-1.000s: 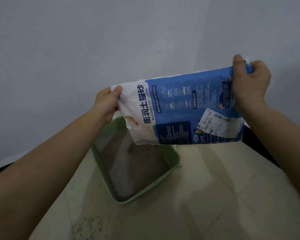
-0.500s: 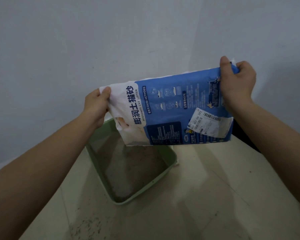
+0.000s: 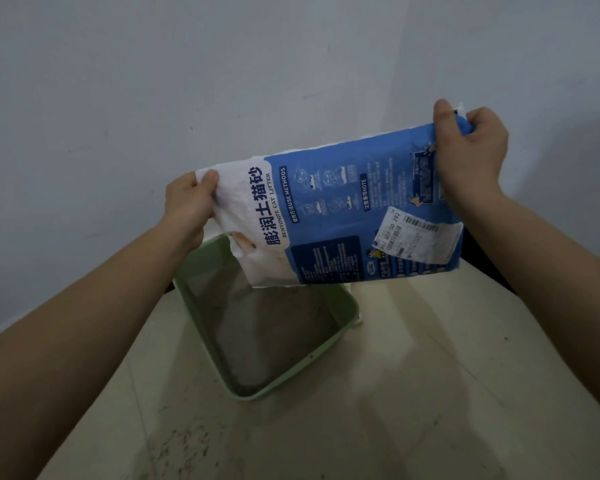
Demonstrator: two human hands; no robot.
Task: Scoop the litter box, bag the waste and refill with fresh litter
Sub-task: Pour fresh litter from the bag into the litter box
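A blue and white cat litter bag (image 3: 343, 209) hangs sideways in the air, tilted so its white end is lower at the left. My left hand (image 3: 187, 206) grips that white end. My right hand (image 3: 471, 157) grips the raised blue end at the upper right. Below the bag's low corner stands a pale green litter box (image 3: 267, 391) on the floor, holding grey litter (image 3: 267, 327). The bag hides the box's far right corner.
The box stands against a pale wall (image 3: 222, 81), on a cream tiled floor (image 3: 430, 393). Scattered litter grains (image 3: 181, 448) lie on the floor in front of the box. A dark strip (image 3: 478, 251) runs along the wall at the right.
The bag's blue end, in my right hand, has risen against the white end, so the bag tilts more steeply down to the left over the box. Both grips are unchanged.
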